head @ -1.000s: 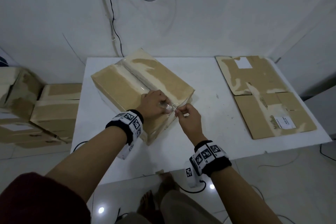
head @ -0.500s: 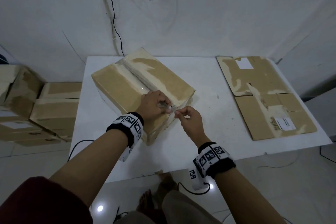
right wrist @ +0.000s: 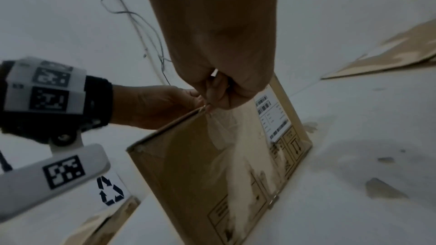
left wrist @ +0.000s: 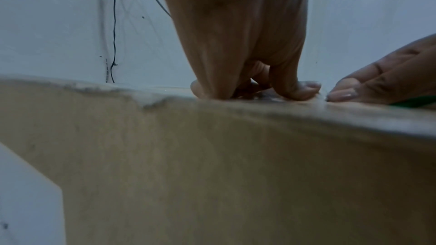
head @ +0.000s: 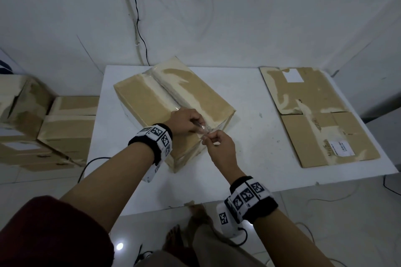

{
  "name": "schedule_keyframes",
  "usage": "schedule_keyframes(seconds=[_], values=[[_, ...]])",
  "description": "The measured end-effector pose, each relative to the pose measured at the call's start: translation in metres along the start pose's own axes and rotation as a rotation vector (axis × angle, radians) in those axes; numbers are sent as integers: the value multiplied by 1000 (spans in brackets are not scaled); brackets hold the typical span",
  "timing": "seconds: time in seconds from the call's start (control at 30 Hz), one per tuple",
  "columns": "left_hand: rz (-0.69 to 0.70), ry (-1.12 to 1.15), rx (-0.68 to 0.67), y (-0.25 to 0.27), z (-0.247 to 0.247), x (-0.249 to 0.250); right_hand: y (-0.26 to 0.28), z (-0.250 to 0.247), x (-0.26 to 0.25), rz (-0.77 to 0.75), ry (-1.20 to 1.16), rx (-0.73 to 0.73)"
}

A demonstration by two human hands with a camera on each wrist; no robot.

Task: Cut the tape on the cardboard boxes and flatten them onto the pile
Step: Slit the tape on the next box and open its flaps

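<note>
Head view: a closed brown cardboard box [head: 173,106] with clear tape [head: 171,91] along its top seam sits angled on the white table [head: 256,136], left of centre. The left hand [head: 184,120] rests on the box's near top edge, fingers curled and pinching a loose bit of clear tape. The right hand [head: 219,147] is right beside it, thumb and forefinger pinched on the same tape end. The pile of flattened brown cardboard [head: 319,115] lies on the table's right side, well apart from the box. More taped cardboard boxes [head: 50,121] are stacked on the floor to the left.

Left wrist view: fingers [left wrist: 295,88] are bent down onto the box's top edge [left wrist: 212,137]; the right hand's fingertips [left wrist: 342,94] touch the edge just beside them.

Right wrist view: the right hand [right wrist: 219,88] is closed into a pinch at the box's top corner [right wrist: 212,156], tape trailing under it, with the left hand [right wrist: 153,105] touching from the other side. A white shipping label [right wrist: 271,115] is stuck on the box's side.
</note>
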State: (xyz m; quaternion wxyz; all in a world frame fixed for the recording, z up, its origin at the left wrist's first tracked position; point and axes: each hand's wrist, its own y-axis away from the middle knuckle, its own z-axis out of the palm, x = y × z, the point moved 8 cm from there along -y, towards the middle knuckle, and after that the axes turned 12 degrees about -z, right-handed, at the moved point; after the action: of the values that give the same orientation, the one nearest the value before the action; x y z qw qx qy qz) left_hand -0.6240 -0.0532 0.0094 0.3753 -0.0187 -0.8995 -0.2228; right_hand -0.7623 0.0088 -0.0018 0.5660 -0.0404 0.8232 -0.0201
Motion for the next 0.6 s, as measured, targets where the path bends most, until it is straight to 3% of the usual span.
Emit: schedule_keyframes(seconds=[0.1, 0.23, 0.3, 0.43, 0.6], values=[[17, 15, 18, 0, -1, 1, 4, -1, -2, -5, -35, 8], [22, -23, 41, 5, -2, 3, 22, 13, -8, 65, -134, -253], [27, -66, 98, 8, -3, 6, 28, 9, 1, 103, -136, -292], [103, -352, 254, 27, 10, 16, 24, -32, 30, 160, -172, -85], [179, -252, 346, 47, 14, 18, 20, -56, 32, 86, -92, 3]])
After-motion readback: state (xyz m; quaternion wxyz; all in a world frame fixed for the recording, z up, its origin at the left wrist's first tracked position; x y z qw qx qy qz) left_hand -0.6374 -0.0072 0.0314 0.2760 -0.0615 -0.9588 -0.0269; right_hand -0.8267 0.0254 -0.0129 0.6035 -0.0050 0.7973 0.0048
